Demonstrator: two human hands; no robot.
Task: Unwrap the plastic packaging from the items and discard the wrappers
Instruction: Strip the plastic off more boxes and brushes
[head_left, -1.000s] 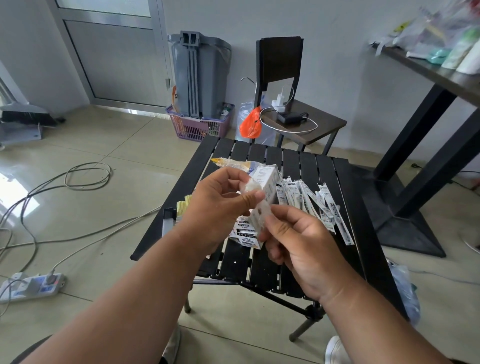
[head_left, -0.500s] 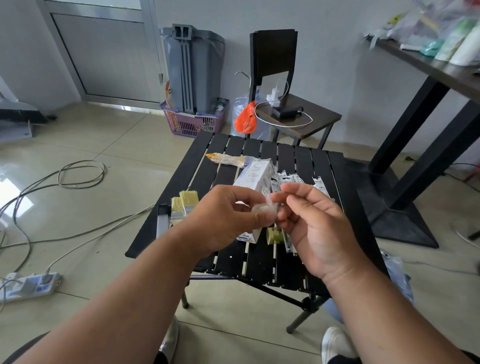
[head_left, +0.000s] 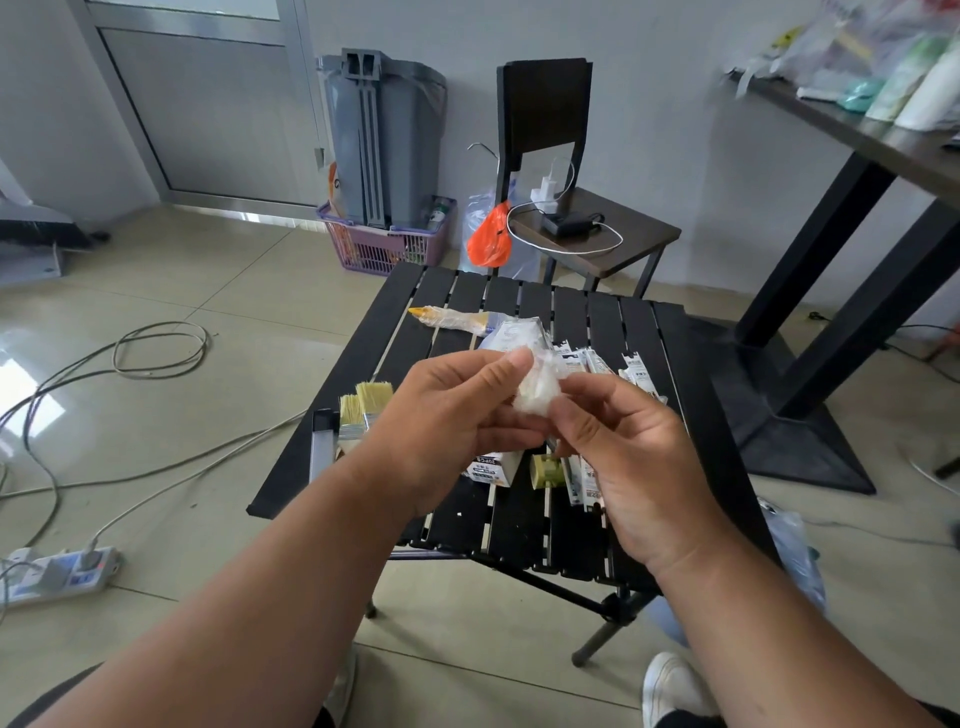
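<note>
clear crumpled plastic wrapper is pinched between both hands, left and right, above the slatted table.

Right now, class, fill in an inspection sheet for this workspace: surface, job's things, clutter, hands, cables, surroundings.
Surface: black slatted table, low, on folding legs.
Job's things: crumpled clear wrapper held between both hands; wrapped brush at the far edge; white box; labelled packets.
Clutter: two bare brushes at the table's left edge.
Hands: left hand and right hand both pinch the wrapper.
Cables: grey cables looped on the floor; power strip.
Surroundings: grey bin, purple basket, chair.
</note>
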